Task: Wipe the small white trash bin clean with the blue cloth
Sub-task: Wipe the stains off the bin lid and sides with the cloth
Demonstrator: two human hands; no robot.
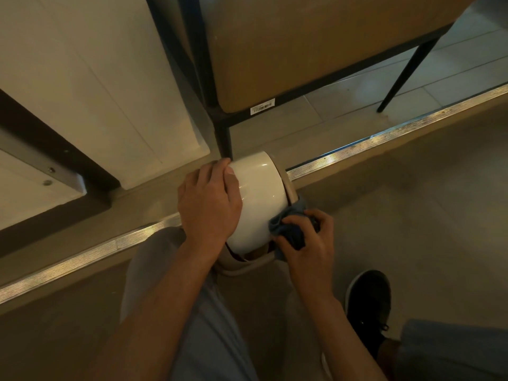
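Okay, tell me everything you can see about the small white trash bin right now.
The small white trash bin is a glossy, rounded, plastic-looking tub, tipped on its side above the floor. The left hand rests over its closed end; the right hand presses the blue cloth against its lower side, near the rim. Its inside is hidden.

floor (412, 215): beige | metal strip (384, 140) | black-legged bench (302, 50) | dim light
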